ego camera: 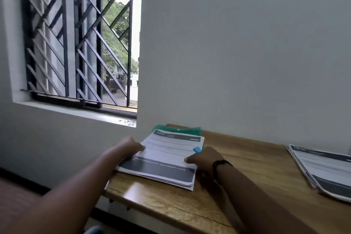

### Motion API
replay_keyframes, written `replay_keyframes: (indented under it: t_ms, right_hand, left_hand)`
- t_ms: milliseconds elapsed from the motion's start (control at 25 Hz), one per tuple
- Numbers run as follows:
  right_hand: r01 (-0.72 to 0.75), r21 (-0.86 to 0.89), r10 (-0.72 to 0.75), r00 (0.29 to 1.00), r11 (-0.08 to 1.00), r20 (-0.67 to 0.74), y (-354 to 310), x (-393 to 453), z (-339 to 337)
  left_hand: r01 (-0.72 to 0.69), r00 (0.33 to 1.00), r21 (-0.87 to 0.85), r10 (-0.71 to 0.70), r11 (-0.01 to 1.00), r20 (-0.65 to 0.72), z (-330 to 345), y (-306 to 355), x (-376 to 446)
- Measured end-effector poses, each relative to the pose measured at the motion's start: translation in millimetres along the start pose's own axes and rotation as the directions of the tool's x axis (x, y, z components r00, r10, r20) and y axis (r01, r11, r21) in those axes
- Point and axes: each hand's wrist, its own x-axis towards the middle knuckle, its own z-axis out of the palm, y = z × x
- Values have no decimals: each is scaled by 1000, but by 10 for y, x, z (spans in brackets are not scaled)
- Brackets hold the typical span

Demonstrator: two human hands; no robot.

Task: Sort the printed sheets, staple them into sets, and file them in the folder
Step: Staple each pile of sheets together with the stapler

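A wooden desk (247, 159) stands against the grey wall. At its far left corner lies a green folder (177, 129), with a stack of printed sheets (167, 157) partly covering it. A second pile of printed sheets (326, 169) lies well apart at the right edge.

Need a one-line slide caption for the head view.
Both hands, left hand and right hand, grip a stack of printed sheets lying over the green folder.

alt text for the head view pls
Two hands, left hand and right hand, grip the side edges of a stack of printed white sheets lying on a green plastic folder on a wooden table; another printed stack lies at right.
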Motion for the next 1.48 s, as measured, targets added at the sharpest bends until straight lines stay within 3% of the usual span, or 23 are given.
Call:
replay_keyframes:
  t_ms: [320,440,680,760,840,1040,1240,1320,1480]
  right_hand:
    - [-135,274,116,989,952,87,-44,25,44]
    - [-167,359,131,984,918,123,-25,27,0]
    - [-156,431,99,983,889,153,6,-52,-67]
    - [-131,516,71,988,847,135,37,-93,-121]
    - [-116,601,55,991,791,119,91,-142,-241]
    - [-5,689,47,998,725,-43,455,-158,-819]
    - [108,778,39,985,618,-167,958,-347,-1682]
    - [166,777,80,960,607,-268,1153,-467,-2092]
    - [228,578,149,834,784,-531,1556,-755,-2879]
  left_hand:
    - [-46,998,86,49,995,-33,17,43,-226]
    - [-43,999,-12,43,999,6,-60,49,-282]
    - [-219,973,-214,198,952,-115,-348,389,-500]
    - [-270,958,-274,229,923,-174,-426,539,-569]
    - [-277,959,-444,217,852,-181,-462,688,-596]
    - [-225,970,-779,214,585,-120,-257,1080,-695]
    - [-249,915,-907,390,339,-106,126,1860,-929]
    - [-233,891,-929,445,286,-86,350,2276,-1034]
    - [-107,857,-943,510,316,74,1012,3031,-1301]
